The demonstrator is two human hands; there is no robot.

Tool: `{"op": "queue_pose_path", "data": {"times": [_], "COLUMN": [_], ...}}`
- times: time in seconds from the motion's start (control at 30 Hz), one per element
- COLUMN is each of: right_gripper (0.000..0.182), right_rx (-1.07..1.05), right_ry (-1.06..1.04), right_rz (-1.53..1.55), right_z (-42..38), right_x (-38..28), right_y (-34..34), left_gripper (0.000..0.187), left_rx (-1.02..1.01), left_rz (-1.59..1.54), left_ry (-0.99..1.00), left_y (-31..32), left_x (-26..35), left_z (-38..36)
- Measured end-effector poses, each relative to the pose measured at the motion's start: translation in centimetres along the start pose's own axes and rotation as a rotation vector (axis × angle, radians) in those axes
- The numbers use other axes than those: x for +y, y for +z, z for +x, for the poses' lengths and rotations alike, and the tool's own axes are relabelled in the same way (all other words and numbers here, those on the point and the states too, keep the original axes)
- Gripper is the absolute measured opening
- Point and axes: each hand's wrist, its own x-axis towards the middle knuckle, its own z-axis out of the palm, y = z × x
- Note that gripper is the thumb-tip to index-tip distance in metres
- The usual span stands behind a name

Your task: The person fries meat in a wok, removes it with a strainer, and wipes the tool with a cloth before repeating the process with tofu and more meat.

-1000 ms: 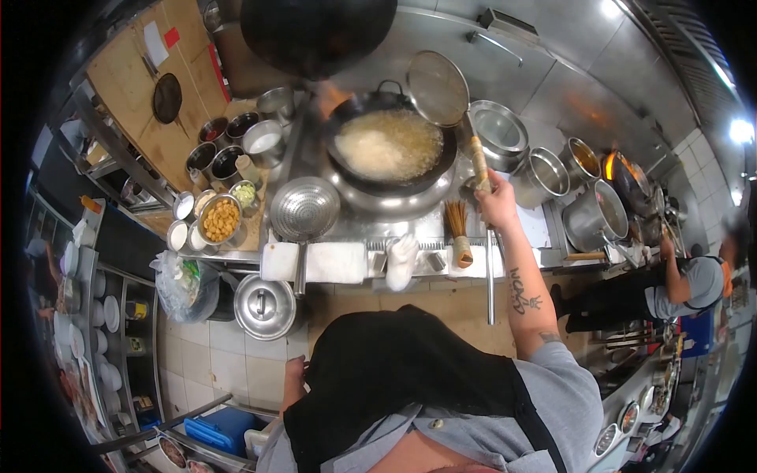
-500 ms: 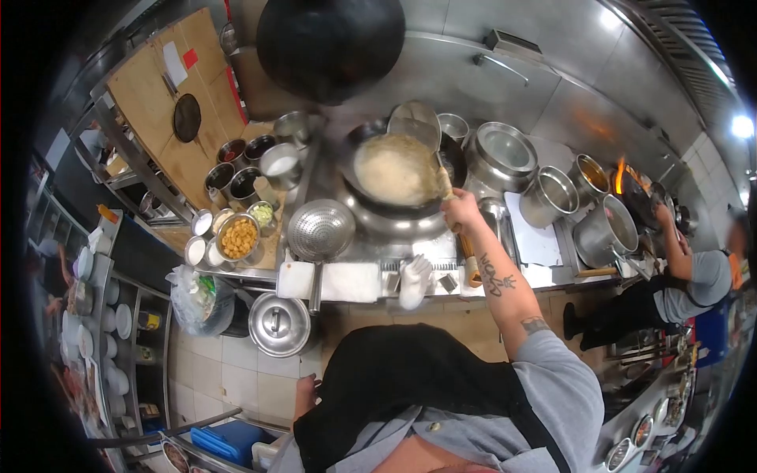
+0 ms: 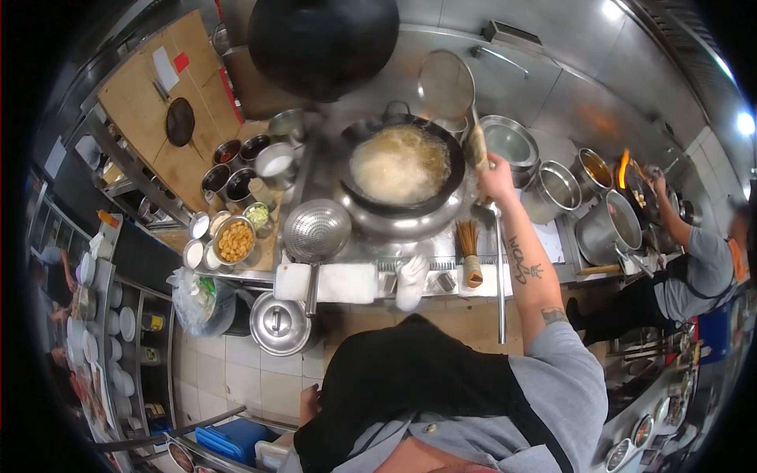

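Head view, contents listed from near to far. Left hand (image 3: 310, 400): low beside the dark apron (image 3: 410, 363), partly hidden; whether it is closed or holds anything cannot be told. Lidded steel pot (image 3: 280, 324): forward and left of that hand. Long-handled ladle (image 3: 501, 276): just below the right hand, shaft toward the body. Bristle brush (image 3: 471, 260): nearer the body than the right hand, slightly left. Right hand (image 3: 496, 178): fingers wrapped round the handle of a mesh strainer (image 3: 446, 85). Wok (image 3: 455, 169): left of the right hand, holding pale, frothing contents (image 3: 398, 165). Strainer head: beyond the right hand, near the wok's far right rim and above it. Steel pan (image 3: 511, 140): just beyond the right hand, to its right.

Hazards, as judged: froth could spill over the rim if the heat is too strong; hot drops could fall outside the wok from the mesh; a low sweep could knock the rim and splash the forearm.

Pose: right arm nearly straight, reaching forward, forearm clear of the wok; left arm drawn close to the body.
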Motion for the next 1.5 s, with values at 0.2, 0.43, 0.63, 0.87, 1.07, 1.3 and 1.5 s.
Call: {"op": "queue_pose_path", "data": {"times": [0.2,0.43,0.63,0.87,1.07,1.3,1.5], "right_gripper": [0.078,0.07,0.071,0.066,0.064,0.041,0.039], "right_rx": [0.254,0.177,0.343,-0.038,-0.022,-0.368,-0.706], "right_ry": [-0.219,-0.05,-0.328,0.118,0.112,0.527,0.81], "right_rz": [-0.557,-0.551,-0.353,0.254,0.087,0.593,1.037], "right_z": [6.3,6.0,2.7,-6.7,-10.5,-12.4,-7.8], "right_x": [8.0,8.3,8.6,5.1,6.8,3.4,3.9], "right_y": [0.3,-1.3,-3.7,-2.5,2.0,2.6,-1.1], "left_gripper": [0.025,0.037,0.037,0.032,0.045,0.042,0.035], "left_rx": [0.103,0.21,-0.195,-0.306,0.085,0.066,-0.146], "left_rz": [-0.046,-0.271,0.259,0.549,-0.165,-0.22,-0.01], "left_ry": [-0.265,-0.581,-0.025,0.125,-0.628,-0.677,-0.097], "left_y": [1.7,2.5,0.3,-1.0,1.3,0.7,0.0], "left_x": [5.0,4.0,-1.4,-4.5,2.4,1.3,3.7], "left_z": [-0.1,0.5,-2.3,2.4,6.0,6.6,0.6]}}
